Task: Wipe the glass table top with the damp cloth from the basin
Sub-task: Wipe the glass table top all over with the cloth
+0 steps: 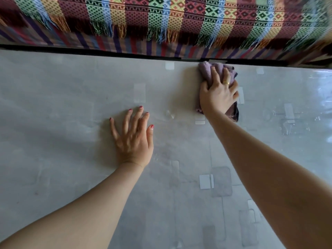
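The glass table top (pixel 62 108) fills most of the view, grey with pale rectangular patches showing through it. A bunched mauve cloth (pixel 206 71) lies on the glass near its far edge. My right hand (pixel 216 92) presses down on the cloth, fingers curled over its folds, a gold ring on one finger. My left hand (pixel 133 136) lies flat on the glass nearer the middle, fingers spread and straight, holding nothing. The basin is out of view.
A sofa draped in a multicoloured patterned throw (pixel 161 17) with fringes runs along the table's far edge, separated by a dark gap (pixel 107 51). The glass to the right (pixel 296 108) shines with wet streaks.
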